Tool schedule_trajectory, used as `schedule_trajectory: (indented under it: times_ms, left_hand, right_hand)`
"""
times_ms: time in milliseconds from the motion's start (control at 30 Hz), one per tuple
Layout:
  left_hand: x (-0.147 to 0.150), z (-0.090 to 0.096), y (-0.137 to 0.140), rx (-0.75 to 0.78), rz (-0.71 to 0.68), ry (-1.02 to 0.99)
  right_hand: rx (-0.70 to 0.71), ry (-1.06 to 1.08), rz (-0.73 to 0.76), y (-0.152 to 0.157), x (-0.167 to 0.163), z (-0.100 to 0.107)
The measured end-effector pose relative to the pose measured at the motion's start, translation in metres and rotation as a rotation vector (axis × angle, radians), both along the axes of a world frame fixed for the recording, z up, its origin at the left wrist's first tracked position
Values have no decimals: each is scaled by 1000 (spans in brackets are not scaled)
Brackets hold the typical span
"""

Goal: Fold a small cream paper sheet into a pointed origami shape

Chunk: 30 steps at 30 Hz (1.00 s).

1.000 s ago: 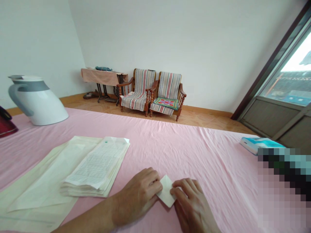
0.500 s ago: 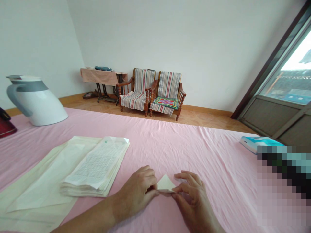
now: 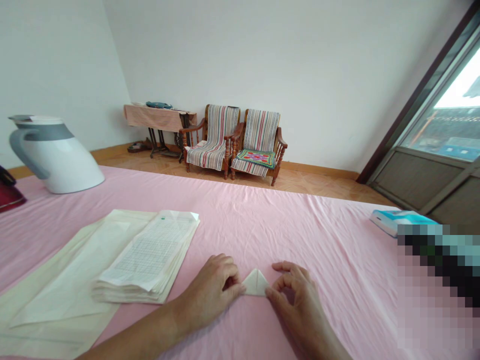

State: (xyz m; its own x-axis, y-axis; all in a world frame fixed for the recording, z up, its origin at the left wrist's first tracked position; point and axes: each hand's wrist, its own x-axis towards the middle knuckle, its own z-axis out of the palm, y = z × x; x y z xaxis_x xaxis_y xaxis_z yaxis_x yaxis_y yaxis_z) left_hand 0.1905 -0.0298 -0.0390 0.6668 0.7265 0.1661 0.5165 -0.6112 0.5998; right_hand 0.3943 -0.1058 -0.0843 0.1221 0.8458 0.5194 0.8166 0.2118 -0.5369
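A small folded paper triangle (image 3: pixel 255 283) lies on the pink tablecloth (image 3: pixel 277 225), its point facing away from me and a crease down its middle. My left hand (image 3: pixel 215 282) pinches the left corner between thumb and curled fingers. At the right corner, my right hand (image 3: pixel 296 292) grips the paper with thumb and index finger, the other fingers loosely bent. Left of my hands lies a pad of folded gridded paper (image 3: pixel 150 255), beside larger loose pale sheets (image 3: pixel 71 275).
A white and grey jug (image 3: pixel 71 155) stands at the far left, near a dark red object (image 3: pixel 11 192) cut by the frame edge. At the right is a blue and white tissue pack (image 3: pixel 401 220). Two wooden armchairs (image 3: pixel 258 150) and a cloth-covered sewing table (image 3: pixel 157 117) stand beyond.
The triangle's raised lower edge now lies flat, and its middle crease shows. Both hands have shifted only slightly at its corners.
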Motion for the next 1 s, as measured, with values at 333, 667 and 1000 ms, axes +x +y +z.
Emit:
schedule_trajectory:
  times_ms: [333,667,1000]
  left_hand:
    - [6,-5,-3,48,45,17]
    - [9,-8,-4,23,90,61]
    - [10,-3,-6,-20,85,57]
  right_hand:
    - [-41,-146,-40,3,-2,1]
    - [-162,-123,-101,5,-4,0]
    - [-219,-59,-100,3,-4,-1]
